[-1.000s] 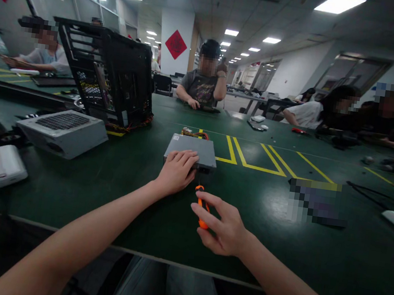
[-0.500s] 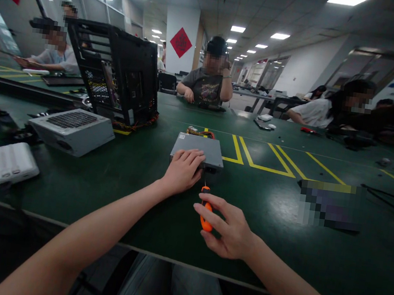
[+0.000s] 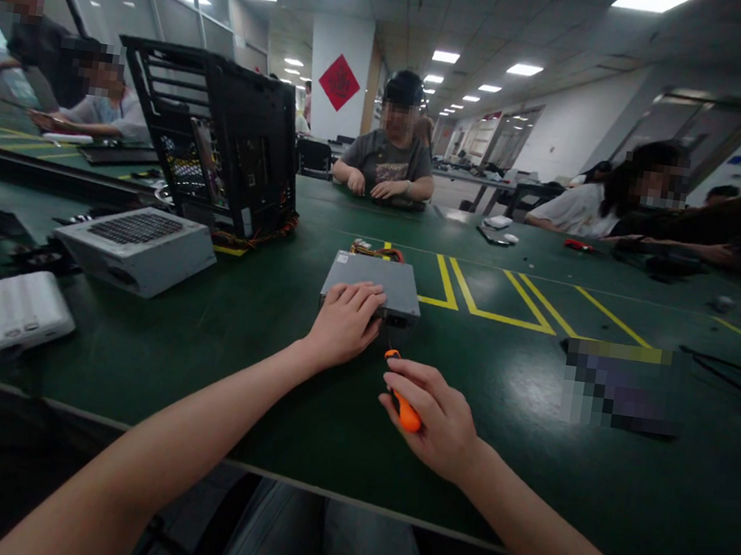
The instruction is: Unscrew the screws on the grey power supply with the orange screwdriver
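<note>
A grey metal box [image 3: 376, 280] with wires at its back edge lies on the green table in front of me. My left hand [image 3: 347, 320] rests on its front part, fingers together over the top and the near edge. Just in front of the box, my right hand [image 3: 431, 413] holds an orange and black screwdriver [image 3: 408, 413] between thumb and fingers. The thin shaft points at the front face of the box; whether its tip touches is too small to tell.
Left on the green table [image 3: 497, 403] are a second grey box [image 3: 142, 247], a white device [image 3: 22, 314] and an upright black computer case [image 3: 225, 140]. A dark flat item [image 3: 625, 388] lies right. People sit across and at both sides.
My right hand has closed more round the screwdriver, whose handle has swung to the right. The person across has lowered a raised hand to the table. My left hand has stayed in place.
</note>
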### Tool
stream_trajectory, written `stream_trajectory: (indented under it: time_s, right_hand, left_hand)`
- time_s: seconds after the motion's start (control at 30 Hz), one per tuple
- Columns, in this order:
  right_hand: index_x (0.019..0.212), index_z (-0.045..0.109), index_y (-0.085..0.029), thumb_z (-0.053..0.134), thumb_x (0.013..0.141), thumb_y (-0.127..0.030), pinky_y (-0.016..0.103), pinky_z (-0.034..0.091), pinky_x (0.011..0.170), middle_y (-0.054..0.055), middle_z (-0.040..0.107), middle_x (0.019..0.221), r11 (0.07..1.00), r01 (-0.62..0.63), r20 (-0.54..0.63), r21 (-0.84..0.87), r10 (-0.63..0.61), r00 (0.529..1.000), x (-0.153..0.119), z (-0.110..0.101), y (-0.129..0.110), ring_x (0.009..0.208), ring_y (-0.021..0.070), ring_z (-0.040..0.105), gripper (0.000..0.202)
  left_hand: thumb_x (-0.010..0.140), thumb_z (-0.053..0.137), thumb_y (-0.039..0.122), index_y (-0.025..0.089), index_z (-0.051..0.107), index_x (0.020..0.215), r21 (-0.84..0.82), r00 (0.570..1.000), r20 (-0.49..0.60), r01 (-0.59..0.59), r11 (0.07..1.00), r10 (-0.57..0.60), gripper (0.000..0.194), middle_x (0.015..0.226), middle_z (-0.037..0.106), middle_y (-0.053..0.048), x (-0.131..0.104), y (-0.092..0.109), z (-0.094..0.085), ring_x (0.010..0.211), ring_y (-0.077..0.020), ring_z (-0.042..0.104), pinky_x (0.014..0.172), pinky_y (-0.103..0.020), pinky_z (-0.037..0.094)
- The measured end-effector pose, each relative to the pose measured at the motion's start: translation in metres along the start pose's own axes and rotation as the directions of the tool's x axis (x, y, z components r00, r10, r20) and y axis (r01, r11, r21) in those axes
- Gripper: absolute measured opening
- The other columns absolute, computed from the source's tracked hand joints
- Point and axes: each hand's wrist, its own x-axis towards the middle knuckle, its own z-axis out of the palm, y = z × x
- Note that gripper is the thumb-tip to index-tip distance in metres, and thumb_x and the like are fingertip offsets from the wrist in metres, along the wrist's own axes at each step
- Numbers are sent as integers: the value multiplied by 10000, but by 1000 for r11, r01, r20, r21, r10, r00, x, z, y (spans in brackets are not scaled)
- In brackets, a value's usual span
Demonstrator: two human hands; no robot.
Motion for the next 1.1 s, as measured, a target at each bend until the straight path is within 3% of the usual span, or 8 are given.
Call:
stream_trajectory:
  time_s: [0.2,0.47,0.6,0.73,0.83,0.9,1.0,1.1]
  right_hand:
    - [954,545,-233,643,748,-284,273,523,582,42,569,821,990,-119,-126,-70,110,986,4,-4,1,714,151,587,233]
    - [933,563,-181,592,774,-249,271,448,536,25,565,698,977,-145,-21,-158,144,989,6,-6,1,595,133,528,175]
    - [961,559,-218,582,770,-181,269,453,557,3,594,709,986,-162,-164,-31,155,974,2,-11,3,598,129,545,196]
    - [1042,562,-256,594,767,-157,302,481,678,14,602,862,940,-302,-302,156,337,892,2,-9,11,728,144,587,294]
    - [945,581,-252,597,778,-238,362,444,857,24,598,973,777,-530,-216,341,613,760,6,0,21,891,173,596,169]
    - [871,554,-237,570,796,-305,377,435,874,35,601,1013,717,-579,-181,387,675,715,9,7,29,941,189,591,103]
    - [845,520,-235,564,785,-388,383,421,879,33,606,993,650,-629,-166,427,740,651,12,17,42,963,200,577,171]
    - [877,511,-242,571,746,-473,360,447,809,13,602,946,551,-685,-128,476,814,566,15,29,53,899,190,579,272]
  left_hand:
    - [848,451,244,190,489,1149,1,1000,-7,-1,1000,1,308,1257,528,-69,0,0,0,1199,-210,423,963,-380,290]
    - [843,452,250,195,501,1133,-20,1000,-4,25,999,-25,299,1252,528,-65,0,1,-1,1187,-216,430,964,-388,290]
    - [836,460,249,200,512,1115,-31,999,4,51,998,-51,288,1246,531,-62,0,3,-2,1174,-221,438,956,-392,298]
    - [842,453,251,199,511,1120,-32,999,-4,48,998,-49,289,1252,525,-58,0,3,-3,1182,-215,433,961,-389,299]
    - [864,425,260,213,502,1149,-40,1000,-1,25,999,-25,299,1270,513,-52,-1,2,-5,1211,-205,409,975,-374,292]
    - [878,406,279,226,501,1162,-49,998,-18,53,997,-54,304,1290,496,-56,-3,0,-8,1237,-203,383,1004,-376,264]
    - [876,417,351,210,452,1234,-100,976,-76,196,976,-203,387,1363,413,-93,-6,-9,-11,1289,-231,312,1045,-412,205]
    - [850,435,457,186,316,1347,-303,893,-37,418,856,-449,579,1437,289,-127,-10,-25,-10,1315,-272,265,1037,-437,226]
